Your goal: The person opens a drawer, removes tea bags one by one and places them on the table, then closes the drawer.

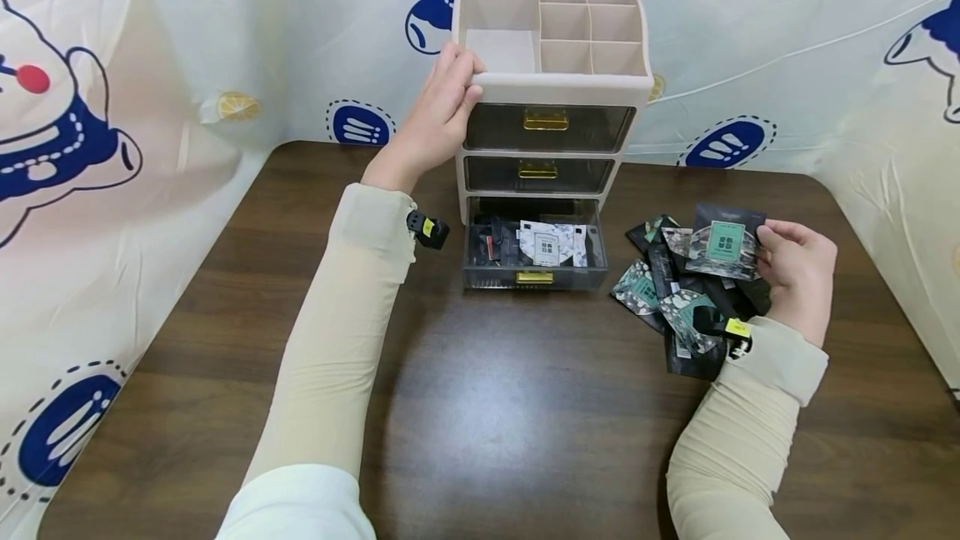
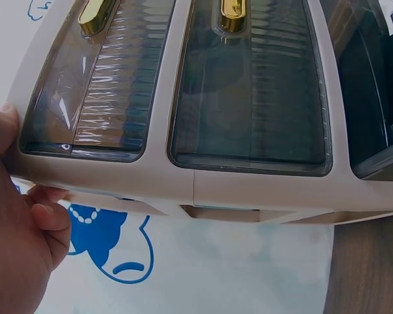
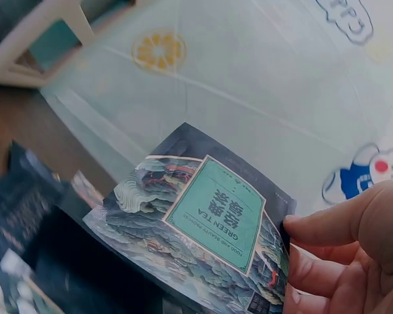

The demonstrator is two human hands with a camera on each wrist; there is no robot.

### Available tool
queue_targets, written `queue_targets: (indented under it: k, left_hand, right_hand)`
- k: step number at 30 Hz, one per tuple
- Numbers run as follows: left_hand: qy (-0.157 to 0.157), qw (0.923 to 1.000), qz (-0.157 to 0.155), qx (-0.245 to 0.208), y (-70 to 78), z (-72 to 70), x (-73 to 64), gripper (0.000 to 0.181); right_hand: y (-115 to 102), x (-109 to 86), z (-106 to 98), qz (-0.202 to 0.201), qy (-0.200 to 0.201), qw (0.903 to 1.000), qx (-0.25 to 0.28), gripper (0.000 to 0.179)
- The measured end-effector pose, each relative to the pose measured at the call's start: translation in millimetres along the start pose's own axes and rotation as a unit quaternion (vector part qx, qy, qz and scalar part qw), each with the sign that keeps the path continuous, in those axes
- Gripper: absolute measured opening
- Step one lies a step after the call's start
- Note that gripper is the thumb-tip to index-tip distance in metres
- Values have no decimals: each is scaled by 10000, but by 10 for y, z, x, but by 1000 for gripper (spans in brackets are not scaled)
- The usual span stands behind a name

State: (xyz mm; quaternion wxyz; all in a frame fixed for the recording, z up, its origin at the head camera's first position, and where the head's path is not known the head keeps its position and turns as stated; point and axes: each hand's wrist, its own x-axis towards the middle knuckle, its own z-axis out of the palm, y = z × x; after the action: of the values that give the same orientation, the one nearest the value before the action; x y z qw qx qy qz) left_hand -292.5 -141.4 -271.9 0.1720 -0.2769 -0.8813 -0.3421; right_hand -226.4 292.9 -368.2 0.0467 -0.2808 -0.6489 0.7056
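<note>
A white desktop organizer (image 1: 558, 90) with drawers stands at the back of the table. My left hand (image 1: 438, 111) grips its upper left front corner; in the left wrist view the thumb and fingers (image 2: 51, 219) are curled round that edge. The bottom drawer (image 1: 535, 273) is pulled out and holds several dark and pale sachets (image 1: 546, 244). Over the pile at the right, my right hand (image 1: 802, 273) pinches a green tea sachet (image 1: 725, 242) by its side edge. Its teal label faces up, and the words GREEN TEA show in the right wrist view.
A loose heap of dark sachets (image 1: 663, 290) lies on the brown table (image 1: 495, 423) right of the drawer. Two shut drawers with gold handles (image 1: 546, 120) sit above the pulled-out one. A patterned curtain (image 1: 750, 40) hangs behind and at both sides.
</note>
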Motion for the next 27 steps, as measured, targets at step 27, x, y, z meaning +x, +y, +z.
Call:
queue_targets:
  k: [27]
  left_hand:
    - [94,9999,77,-51,-21,22,12,27]
  right_hand:
    - [-65,-37,214,-465,152,9952,-843,22]
